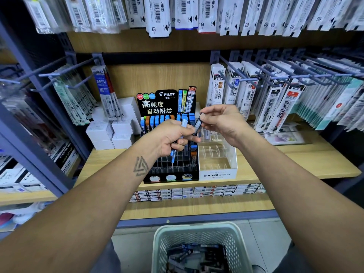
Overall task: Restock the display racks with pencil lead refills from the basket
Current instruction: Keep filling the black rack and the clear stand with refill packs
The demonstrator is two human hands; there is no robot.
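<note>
My left hand (pixel 173 136) grips a small bunch of lead refill tubes (pixel 174 154), blue and pale ones, above the black Pilot display rack (pixel 171 174). My right hand (pixel 222 123) pinches a single dark lead refill tube (pixel 198 124) near its top, just right of the left hand's fingers. The rack's back rows hold blue and orange refills; several front slots show no refills. A clear Mono display rack (pixel 216 170) stands right of it with mostly bare compartments. The pale green basket (pixel 197 231) below holds several dark refill tubes.
The racks stand on a wooden shelf (pixel 295 164). White boxes (pixel 110 133) are stacked left of the Pilot rack. Pen refill packs hang on hooks (pixel 256 89) to the right, left and above. Flat boxes line the shelf (pixel 197 192) below.
</note>
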